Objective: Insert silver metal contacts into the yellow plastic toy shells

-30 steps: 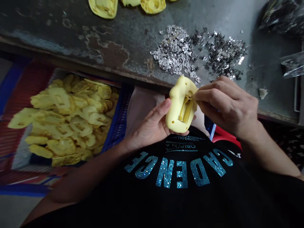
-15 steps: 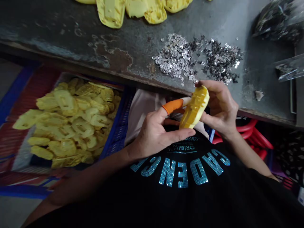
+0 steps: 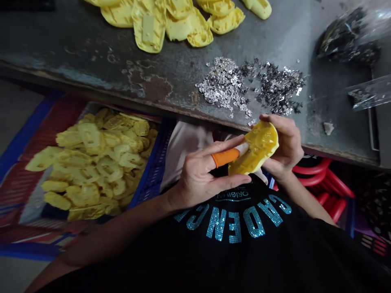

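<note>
Dim light, faint sheen on the yellow shell [image 3: 259,148], bowed edges.

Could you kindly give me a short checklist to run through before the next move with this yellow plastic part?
1. Yellow plastic part cupped in the right hand: ok.
2. Left hand steadying the part: ok.
3. Orange finger cot in place on a left finger: ok.
4. Side of the part facing the right palm: cannot tell, it is hidden.
5. Silver metal bits piled on the metal bench, beyond the hands: ok.
</note>
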`<move>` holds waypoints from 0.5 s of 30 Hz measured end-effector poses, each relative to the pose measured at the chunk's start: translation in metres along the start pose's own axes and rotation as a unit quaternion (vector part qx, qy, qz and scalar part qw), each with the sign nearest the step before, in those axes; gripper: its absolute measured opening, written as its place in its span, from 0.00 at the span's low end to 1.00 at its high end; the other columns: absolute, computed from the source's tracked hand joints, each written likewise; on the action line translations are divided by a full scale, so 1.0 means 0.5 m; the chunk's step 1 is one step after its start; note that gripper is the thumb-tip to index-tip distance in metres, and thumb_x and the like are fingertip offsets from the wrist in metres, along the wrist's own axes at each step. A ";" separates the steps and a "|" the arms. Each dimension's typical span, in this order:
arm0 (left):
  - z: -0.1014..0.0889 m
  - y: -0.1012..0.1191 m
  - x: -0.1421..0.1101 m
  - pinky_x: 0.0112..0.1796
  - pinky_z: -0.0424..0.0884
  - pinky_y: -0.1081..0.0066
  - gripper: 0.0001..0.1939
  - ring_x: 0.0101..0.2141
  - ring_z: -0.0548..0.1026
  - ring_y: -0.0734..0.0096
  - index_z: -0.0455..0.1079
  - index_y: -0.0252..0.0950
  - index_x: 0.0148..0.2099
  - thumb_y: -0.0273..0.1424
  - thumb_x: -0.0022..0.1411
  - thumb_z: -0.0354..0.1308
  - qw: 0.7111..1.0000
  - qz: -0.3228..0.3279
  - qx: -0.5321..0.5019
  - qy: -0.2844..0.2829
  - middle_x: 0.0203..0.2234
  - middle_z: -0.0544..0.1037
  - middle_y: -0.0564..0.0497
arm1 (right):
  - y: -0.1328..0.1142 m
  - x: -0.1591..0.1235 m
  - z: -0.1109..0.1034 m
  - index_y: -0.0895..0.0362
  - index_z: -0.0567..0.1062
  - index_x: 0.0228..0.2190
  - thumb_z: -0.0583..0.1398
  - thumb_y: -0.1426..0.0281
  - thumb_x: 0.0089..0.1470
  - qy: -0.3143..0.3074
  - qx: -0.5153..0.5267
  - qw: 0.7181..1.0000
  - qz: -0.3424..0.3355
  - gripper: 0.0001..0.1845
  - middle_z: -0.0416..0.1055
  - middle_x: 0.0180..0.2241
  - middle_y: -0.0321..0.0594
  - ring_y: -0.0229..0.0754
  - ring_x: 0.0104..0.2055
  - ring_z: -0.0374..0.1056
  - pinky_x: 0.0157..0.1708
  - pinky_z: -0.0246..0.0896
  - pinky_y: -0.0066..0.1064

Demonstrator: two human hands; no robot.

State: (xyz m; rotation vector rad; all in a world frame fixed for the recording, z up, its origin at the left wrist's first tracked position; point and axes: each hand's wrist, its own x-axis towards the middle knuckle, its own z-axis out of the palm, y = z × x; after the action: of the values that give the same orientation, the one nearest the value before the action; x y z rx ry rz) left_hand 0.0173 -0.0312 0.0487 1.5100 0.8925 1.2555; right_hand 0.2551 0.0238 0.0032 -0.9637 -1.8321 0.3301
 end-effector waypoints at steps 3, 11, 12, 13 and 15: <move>-0.008 0.001 0.007 0.68 0.80 0.51 0.25 0.63 0.85 0.46 0.89 0.46 0.59 0.31 0.59 0.83 1.000 -0.019 0.009 -0.011 0.65 0.84 0.45 | 0.004 0.007 0.007 0.36 0.72 0.69 0.67 0.36 0.60 0.020 0.044 0.998 -0.043 0.41 0.83 0.58 0.49 0.66 0.59 0.77 0.54 0.81 0.64; -0.049 -0.074 -0.016 0.51 0.89 0.63 0.36 0.59 0.87 0.51 0.77 0.45 0.70 0.33 0.62 0.81 0.996 -0.050 -0.042 0.059 0.67 0.83 0.40 | -0.023 0.101 0.020 0.43 0.68 0.74 0.68 0.60 0.71 -0.152 0.069 0.985 -0.051 0.36 0.76 0.68 0.49 0.56 0.67 0.76 0.54 0.84 0.49; -0.073 -0.084 -0.027 0.49 0.89 0.63 0.41 0.59 0.87 0.51 0.72 0.46 0.74 0.34 0.62 0.81 0.992 -0.072 -0.045 0.090 0.68 0.82 0.40 | -0.018 0.133 0.018 0.45 0.71 0.72 0.68 0.62 0.71 -0.180 0.046 0.981 -0.059 0.33 0.77 0.67 0.48 0.55 0.67 0.76 0.53 0.84 0.46; -0.105 -0.093 -0.040 0.47 0.89 0.64 0.46 0.58 0.87 0.50 0.68 0.46 0.76 0.35 0.61 0.81 0.987 -0.073 -0.033 0.139 0.68 0.82 0.39 | -0.007 0.170 0.016 0.46 0.74 0.69 0.68 0.62 0.71 -0.195 0.019 0.978 -0.069 0.28 0.79 0.64 0.48 0.54 0.64 0.78 0.53 0.83 0.45; -0.188 -0.109 -0.078 0.50 0.89 0.63 0.51 0.64 0.82 0.49 0.60 0.49 0.80 0.31 0.63 0.80 0.964 -0.084 0.033 0.249 0.70 0.79 0.44 | 0.028 0.253 0.020 0.49 0.81 0.59 0.66 0.63 0.73 -0.196 -0.048 0.977 -0.074 0.17 0.84 0.55 0.46 0.53 0.57 0.81 0.54 0.81 0.47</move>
State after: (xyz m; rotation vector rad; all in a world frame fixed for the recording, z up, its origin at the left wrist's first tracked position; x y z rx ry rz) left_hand -0.0808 -0.0326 -0.0122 1.1503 1.3678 1.5182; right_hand 0.2300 0.1282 0.0719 -0.8634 -2.2848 0.3605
